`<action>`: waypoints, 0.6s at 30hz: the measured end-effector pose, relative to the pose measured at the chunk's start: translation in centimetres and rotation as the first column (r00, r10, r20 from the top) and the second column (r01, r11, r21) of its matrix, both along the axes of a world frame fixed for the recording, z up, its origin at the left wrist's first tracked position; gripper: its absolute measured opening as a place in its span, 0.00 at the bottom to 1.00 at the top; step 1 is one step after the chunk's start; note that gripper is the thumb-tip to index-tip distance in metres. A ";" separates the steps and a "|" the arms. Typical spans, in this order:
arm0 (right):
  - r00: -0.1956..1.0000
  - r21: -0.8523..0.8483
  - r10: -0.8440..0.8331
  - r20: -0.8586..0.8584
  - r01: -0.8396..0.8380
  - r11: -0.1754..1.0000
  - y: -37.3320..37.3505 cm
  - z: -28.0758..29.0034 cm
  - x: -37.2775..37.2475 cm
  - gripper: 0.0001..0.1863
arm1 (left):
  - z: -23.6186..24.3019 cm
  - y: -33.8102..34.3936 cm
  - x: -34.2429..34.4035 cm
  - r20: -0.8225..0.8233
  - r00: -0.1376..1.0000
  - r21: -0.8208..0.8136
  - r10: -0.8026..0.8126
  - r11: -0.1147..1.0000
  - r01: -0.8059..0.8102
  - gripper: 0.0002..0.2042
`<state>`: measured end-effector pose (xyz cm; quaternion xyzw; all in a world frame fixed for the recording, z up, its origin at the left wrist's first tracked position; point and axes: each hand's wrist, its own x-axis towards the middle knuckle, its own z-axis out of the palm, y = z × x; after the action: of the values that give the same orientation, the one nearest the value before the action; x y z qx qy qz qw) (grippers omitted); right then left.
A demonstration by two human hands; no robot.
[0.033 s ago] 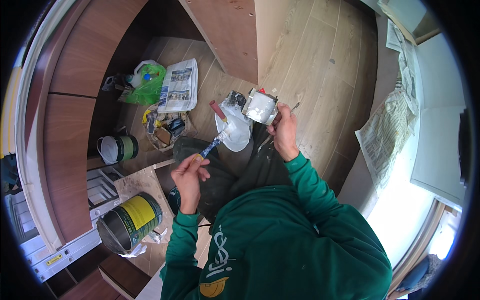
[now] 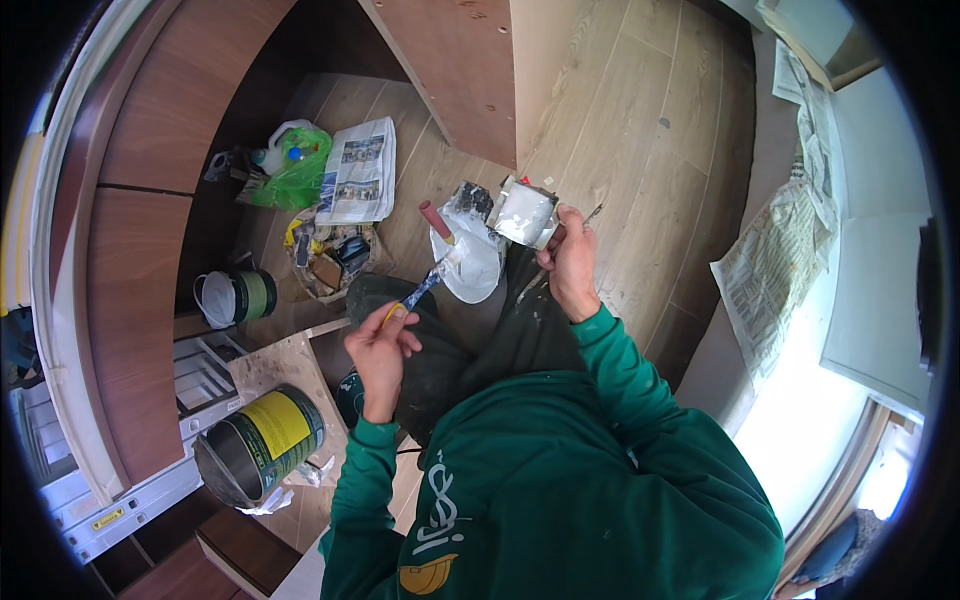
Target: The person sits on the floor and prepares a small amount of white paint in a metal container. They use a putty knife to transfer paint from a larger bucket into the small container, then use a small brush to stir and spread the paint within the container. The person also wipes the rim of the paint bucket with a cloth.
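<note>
My left hand (image 2: 378,355) is closed on a blue-and-yellow handled tool (image 2: 418,295), its white-smeared tip over a white plastic container (image 2: 470,270). A red-handled tool (image 2: 433,218) rests in that container, which has dark crust at its back. My right hand (image 2: 570,265) grips a wide scraper (image 2: 522,213) coated in white paste, held just right of the container. A thin metal tool sticks out beside that hand; what it is I cannot tell. My legs in dark trousers are below both hands.
Newspaper (image 2: 355,170), a green bag (image 2: 295,175) and a tool bag (image 2: 325,265) lie ahead-left. A small bucket (image 2: 252,298), large can (image 2: 275,435) and ladder (image 2: 120,515) are left. A wooden panel (image 2: 450,70) stands ahead. Newspapers (image 2: 760,270) cover the right side. A person (image 2: 840,555) shows lower right.
My left hand has shifted very slightly up and to the right with its tool. The scraper in my right hand has turned a little.
</note>
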<state>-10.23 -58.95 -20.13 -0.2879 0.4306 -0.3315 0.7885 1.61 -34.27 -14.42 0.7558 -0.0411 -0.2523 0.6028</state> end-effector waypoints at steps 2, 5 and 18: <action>1.000 0.034 -0.013 -0.006 0.013 0.999 -0.6 0.3 -0.4 0.14 | -2.1 -0.9 0.7 0.097 0.990 0.119 -0.104 0.989 0.093 0.13; 0.999 0.034 -0.036 -0.008 0.036 0.999 -1.1 0.9 -1.1 0.14 | -5.7 -2.6 1.9 0.276 0.886 0.440 -0.373 0.869 0.229 0.13; 0.990 0.041 -0.068 -0.121 0.073 0.996 -2.2 1.4 -4.1 0.15 | -17.0 -10.5 2.9 0.211 0.332 0.838 -0.919 0.345 0.423 0.08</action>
<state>-14.33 -61.15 -18.70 -0.2740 0.4942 -0.3317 0.7555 4.53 -44.76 -31.45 0.8389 -0.5015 -0.2047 0.0529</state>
